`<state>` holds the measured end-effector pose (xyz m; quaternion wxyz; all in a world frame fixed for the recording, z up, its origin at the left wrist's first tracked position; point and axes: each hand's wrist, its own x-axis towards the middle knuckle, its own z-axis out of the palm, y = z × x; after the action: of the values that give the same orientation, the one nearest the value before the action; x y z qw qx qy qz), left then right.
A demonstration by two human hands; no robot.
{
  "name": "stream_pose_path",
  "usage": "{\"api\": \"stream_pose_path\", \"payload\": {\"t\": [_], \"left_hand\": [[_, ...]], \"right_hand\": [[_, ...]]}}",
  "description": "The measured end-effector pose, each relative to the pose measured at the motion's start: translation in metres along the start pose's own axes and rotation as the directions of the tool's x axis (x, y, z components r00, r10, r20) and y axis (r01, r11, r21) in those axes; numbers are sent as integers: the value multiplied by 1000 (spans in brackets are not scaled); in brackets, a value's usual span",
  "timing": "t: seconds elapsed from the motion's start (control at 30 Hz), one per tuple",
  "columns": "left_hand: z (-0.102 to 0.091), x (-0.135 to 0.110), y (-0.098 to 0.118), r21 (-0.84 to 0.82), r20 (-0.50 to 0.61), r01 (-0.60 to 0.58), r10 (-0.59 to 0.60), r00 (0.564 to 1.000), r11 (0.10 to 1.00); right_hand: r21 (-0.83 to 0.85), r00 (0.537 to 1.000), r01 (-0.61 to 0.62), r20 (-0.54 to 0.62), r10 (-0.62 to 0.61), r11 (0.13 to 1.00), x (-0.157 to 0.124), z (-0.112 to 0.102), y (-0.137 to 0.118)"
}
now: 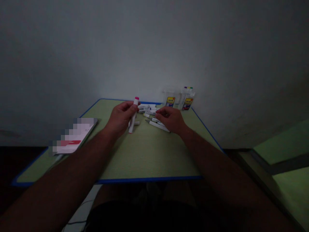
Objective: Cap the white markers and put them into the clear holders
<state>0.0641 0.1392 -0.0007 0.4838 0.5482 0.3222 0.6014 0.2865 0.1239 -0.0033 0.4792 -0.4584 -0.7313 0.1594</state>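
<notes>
White markers [159, 126] partly beneath right hand [172, 119]

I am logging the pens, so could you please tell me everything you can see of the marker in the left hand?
The marker is a slim white barrel, plastic by its look, with a pink-red cap on top. The left hand grips its middle, nearly upright, top leaning slightly right. Its lower end nears the green table; contact is unclear.
</notes>
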Motion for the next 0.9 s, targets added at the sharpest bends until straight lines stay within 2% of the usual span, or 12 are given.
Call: {"api": "stream_pose_path", "payload": {"t": [0.2,0.33,0.5,0.67,0.77,0.9], "left_hand": [[6,-7,6,171,165,-113,85,983,979],[8,-9,7,215,244,-125,71,967,969],[9,-11,3,340,250,-120,33,968,933],[11,-12,1,429,273,-154,34,961,890],[10,-11,0,504,269,-180,45,962,844],[6,-8,-2,607,240,-201,64,969,769]], "right_hand": [[116,999,54,-13,-53,992,-1,0,-2],[247,999,32,20,-38,969,-3,1,-5],[370,995,18,81,-52,929,-4,3,-11],[267,992,54,95,-82,962,-2,1,-12],[230,996,10,84,-30,973,0,-1,-6],[340,993,-112,81,90,934,5,-7,8]]}}
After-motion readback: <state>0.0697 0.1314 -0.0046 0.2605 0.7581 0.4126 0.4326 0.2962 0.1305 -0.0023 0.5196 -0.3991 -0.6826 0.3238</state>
